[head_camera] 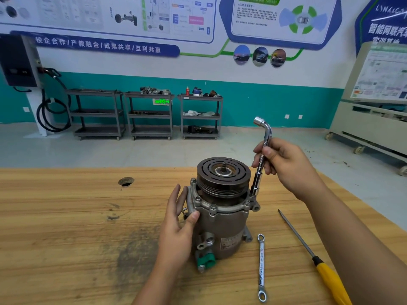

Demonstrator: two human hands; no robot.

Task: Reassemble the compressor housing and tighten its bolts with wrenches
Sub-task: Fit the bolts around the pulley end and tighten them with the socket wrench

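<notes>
Right hand: curled round the shank of the wrench, gripping about midway, bent arm up top.
Wrench: near upright, socket end down at about 3 o'clock on the flange, seemingly over a bolt hidden beneath it.
Left hand: fingers straight, flat against the compressor at 9 o'clock, thumb pressed to its front.
Compressor: upright on the table, pulley up, other flange bolts showing from 6 to 10 o'clock.
Doing it well: keep the socket square and fully seated; spin down lightly first; brace harder at 9 o'clock for the last pull; probably best tightened crosswise, evenly.
Risk: tilted socket slipping off, or rubbing the pulley just beside it.
Nearby: spanner at 5 o'clock, screwdriver further out at 4 o'clock.
</notes>
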